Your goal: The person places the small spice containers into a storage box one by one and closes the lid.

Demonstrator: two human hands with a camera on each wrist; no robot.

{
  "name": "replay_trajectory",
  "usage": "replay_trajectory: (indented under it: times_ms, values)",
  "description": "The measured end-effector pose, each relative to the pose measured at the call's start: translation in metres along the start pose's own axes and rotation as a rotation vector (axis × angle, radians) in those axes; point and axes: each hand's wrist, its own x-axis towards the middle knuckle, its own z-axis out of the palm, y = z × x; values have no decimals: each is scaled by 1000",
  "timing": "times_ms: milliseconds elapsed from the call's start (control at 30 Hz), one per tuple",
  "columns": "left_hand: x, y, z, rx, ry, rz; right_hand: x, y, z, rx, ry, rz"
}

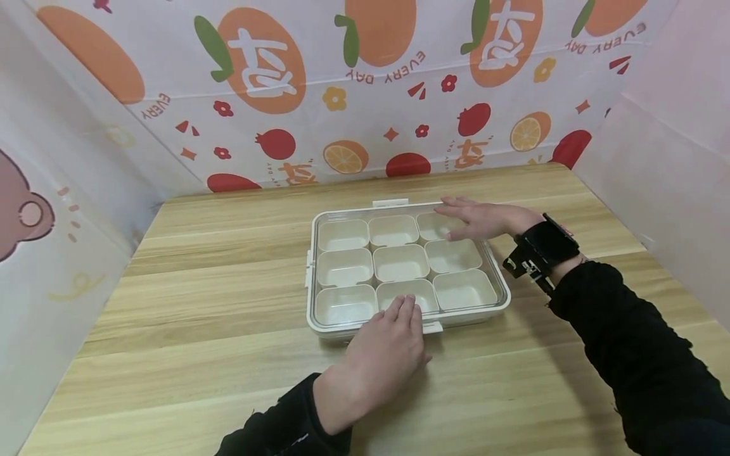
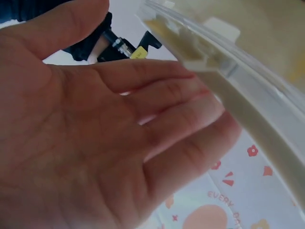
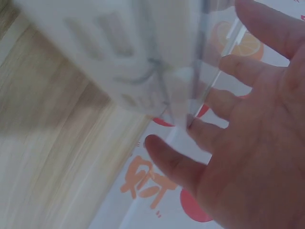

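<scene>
A cream storage box (image 1: 312, 304) with a clear lid (image 1: 399, 247) lies on the table, and several square cups (image 1: 401, 263) in rows of three show through the lid. My left hand (image 1: 388, 354) rests its straight fingers on the lid's near edge, beside the front clasp (image 1: 432, 327). At the far right corner my right hand (image 1: 485, 220) lays its spread fingers over the lid. The right wrist view shows those fingers (image 3: 209, 133) extended along the clear rim. In the left wrist view the palm (image 2: 81, 138) is flat, fingertips at the box's edge.
Under the box is a light wood-grain table (image 1: 217, 304). A printed cloth (image 1: 376, 120) with fruit and flowers hangs behind it, and pale cloths stand on both sides. White clasps (image 1: 390, 203) stick out from the box's rim. A black wrist camera (image 1: 544, 247) sits on my right wrist.
</scene>
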Motion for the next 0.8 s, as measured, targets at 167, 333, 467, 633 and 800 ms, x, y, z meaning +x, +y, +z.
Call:
replay_trajectory:
  times_ms: [167,333,467,633,800]
  values:
    - [0,-11,-2,-122,-41,31,-3,-3,2,-39,4,31]
    - [1,-29,-1,-223,-51,13,-12,-9,5,-132,19,128]
    - [4,-48,3,-236,-40,-47,-18,-18,9,-229,37,197]
    - [7,-70,10,-245,-51,-161,-28,-38,18,-373,16,227]
    - [13,-93,19,-266,-82,-267,-43,-64,31,-424,42,124]
